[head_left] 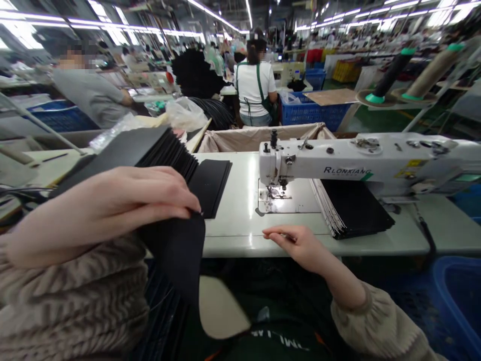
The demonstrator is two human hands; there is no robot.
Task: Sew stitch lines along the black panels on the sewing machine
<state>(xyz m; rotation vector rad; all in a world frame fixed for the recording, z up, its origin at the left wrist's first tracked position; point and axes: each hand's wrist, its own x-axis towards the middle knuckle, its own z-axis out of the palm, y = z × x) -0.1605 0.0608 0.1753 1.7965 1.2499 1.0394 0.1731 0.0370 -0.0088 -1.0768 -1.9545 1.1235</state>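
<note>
Hands well apart. Left hand (150,193) clamped on the top edge of a black panel (182,250), which hangs down past the near table edge, left of centre. Blue basket (451,301) near right. Right hand (300,243) at the near table edge, thumb and fingertips close together; can't tell if they pinch anything. Beyond it: black pile (356,205) at right, sewing machine (319,160) behind that, tall black stack (135,145) at left. Far: co-worker's back (255,85).
</note>
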